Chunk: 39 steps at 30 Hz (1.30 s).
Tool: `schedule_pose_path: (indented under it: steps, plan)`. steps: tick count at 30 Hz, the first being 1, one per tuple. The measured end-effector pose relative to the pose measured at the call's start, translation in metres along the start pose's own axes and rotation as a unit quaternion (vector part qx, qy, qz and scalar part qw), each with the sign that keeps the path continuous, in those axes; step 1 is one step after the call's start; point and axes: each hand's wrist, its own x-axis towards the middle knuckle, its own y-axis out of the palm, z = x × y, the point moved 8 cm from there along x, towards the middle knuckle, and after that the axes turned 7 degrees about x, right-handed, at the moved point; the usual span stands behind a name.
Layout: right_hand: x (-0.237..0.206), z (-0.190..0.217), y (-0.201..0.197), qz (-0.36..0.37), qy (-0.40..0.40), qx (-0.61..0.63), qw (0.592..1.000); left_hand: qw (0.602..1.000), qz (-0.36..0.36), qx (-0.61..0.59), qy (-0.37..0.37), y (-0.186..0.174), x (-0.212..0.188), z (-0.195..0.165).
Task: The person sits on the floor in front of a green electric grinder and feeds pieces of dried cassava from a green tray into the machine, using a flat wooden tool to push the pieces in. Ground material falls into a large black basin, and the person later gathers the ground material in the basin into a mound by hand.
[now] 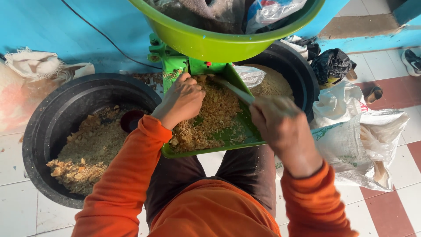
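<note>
pressing crumbs (215,114) with curled left hand (182,101), right hand (274,120) clamped on stick (234,91), risks spilling over the green tray (210,150) edge.

A feed tray (237,139) projects from a grinding machine (173,61) toward the person and sits above their lap. Crumbled material (215,115) lies in the tray. A basin (219,44) sits on top of the machine, behind the tray. The left hand (183,100) rests on the crumbs at the tray's left side; the right hand (276,123) is over the tray's right edge, gripping a stick (237,91) that reaches into the crumbs. A large tub (48,131) stands on the floor (13,202) left of the tray, with a small bowl (131,119) in it. A second tub (298,70) stands behind the tray on the right. Sacks (359,140) lie on the floor right of the person.
</note>
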Motion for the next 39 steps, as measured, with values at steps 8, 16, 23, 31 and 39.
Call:
schedule_pose_path:
  steps: [8, 16, 23, 31, 39]
  plan:
    - [0.015, 0.006, -0.024, 0.013, -0.004, 0.016, 1.000, 0.999, 0.029, 0.012, -0.023, -0.003, 0.000, 0.002]
    - [-0.029, 0.027, -0.003, -0.028, 0.016, 0.009, 0.999, 0.991, 0.102, 0.040, -0.073, 0.013, -0.008, 0.012]
    - [-0.043, 0.019, 0.024, -0.052, 0.018, 0.004, 0.998, 0.993, 0.003, -0.062, -0.096, 0.002, -0.015, 0.013]
    - [-0.064, 0.029, -0.067, -0.012, 0.073, -0.042, 0.996, 0.992, -0.023, -0.070, -0.098, 0.003, -0.016, 0.014]
    - [-0.080, 0.017, -0.078, 0.100, 0.110, -0.091, 0.985, 0.998, 0.035, 0.009, -0.059, 0.009, -0.015, 0.008]
